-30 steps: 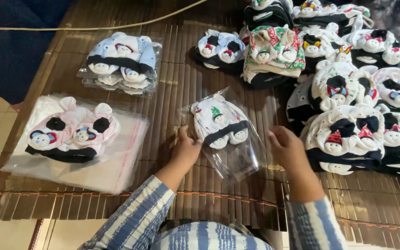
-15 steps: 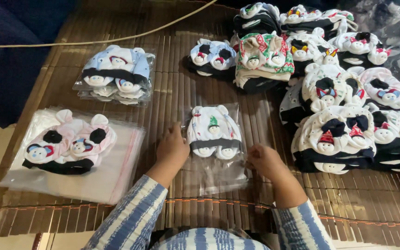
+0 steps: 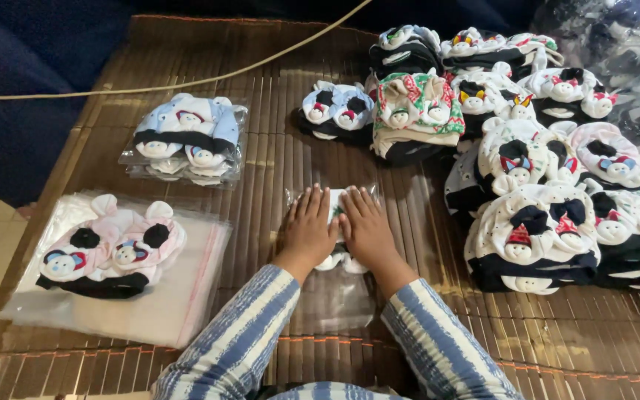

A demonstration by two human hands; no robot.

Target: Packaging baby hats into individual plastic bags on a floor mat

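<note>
- Nearest the camera, two blue-and-white striped sleeves [image 3: 253, 333] lead up to the hands, which lie side by side on a bamboo slat mat [image 3: 275, 163].
- The left hand [image 3: 310, 231] and the right hand [image 3: 365, 231] are both flat, palms down, fingers extended and only loosely spread; they pinch nothing but press on a small clear plastic bag [image 3: 335, 296] holding a white baby garment set [image 3: 336, 259], of which only slivers show between and below the palms.
- This packet looks light and soft; the cloth should squash easily, while the glossy film is probably slippery (the loose open end trails toward the person). A hold at the bag's side edges, or a pinch on that slack film, seems surer than gripping the padded middle.
- To the left lies a pink animal-eared set [image 3: 109, 252] on a larger clear bag [image 3: 179, 304]; farther off is a bagged pale blue set [image 3: 185, 137].
- To the right and beyond, stacks of unbagged sets [image 3: 535, 237] crowd the mat.
- Farthest, a pale cord [image 3: 187, 84] crosses the mat.
</note>
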